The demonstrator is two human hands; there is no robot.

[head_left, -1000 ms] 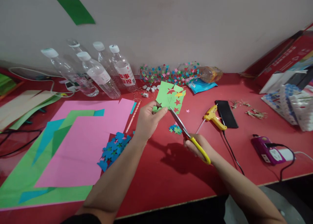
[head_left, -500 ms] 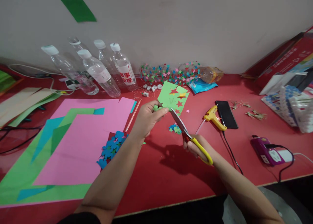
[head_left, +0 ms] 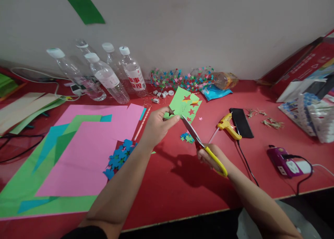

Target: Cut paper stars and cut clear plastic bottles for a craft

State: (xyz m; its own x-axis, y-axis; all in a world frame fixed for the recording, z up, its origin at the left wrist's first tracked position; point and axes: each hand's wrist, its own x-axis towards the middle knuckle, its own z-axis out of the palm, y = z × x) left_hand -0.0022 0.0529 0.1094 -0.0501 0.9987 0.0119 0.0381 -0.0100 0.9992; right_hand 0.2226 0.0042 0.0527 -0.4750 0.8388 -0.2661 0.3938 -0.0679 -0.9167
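My left hand (head_left: 160,125) is closed, its thumb and fingers pinching green paper at the lower left of a light green sheet (head_left: 178,100) with star-shaped holes. Scissors (head_left: 212,159) with yellow handles are gripped in my right hand (head_left: 207,154). Their blades point up and left, the tips close to my left thumb and the paper's edge; whether they touch the paper I cannot tell. Below the sheet lies a small pile of blue and green paper stars (head_left: 187,137). A single pink star (head_left: 200,118) rests to the right.
Blue star-cut scraps (head_left: 118,159) and large coloured sheets (head_left: 80,159) lie left. Plastic bottles (head_left: 134,75) stand at the wall beside a star-covered bottle (head_left: 180,79) on its side. On the right are a yellow glue gun (head_left: 226,125), a phone (head_left: 242,123) and a purple power adapter (head_left: 284,161).
The view has shifted very slightly. Both hands, the scissors and the green paper keep nearly the same positions.
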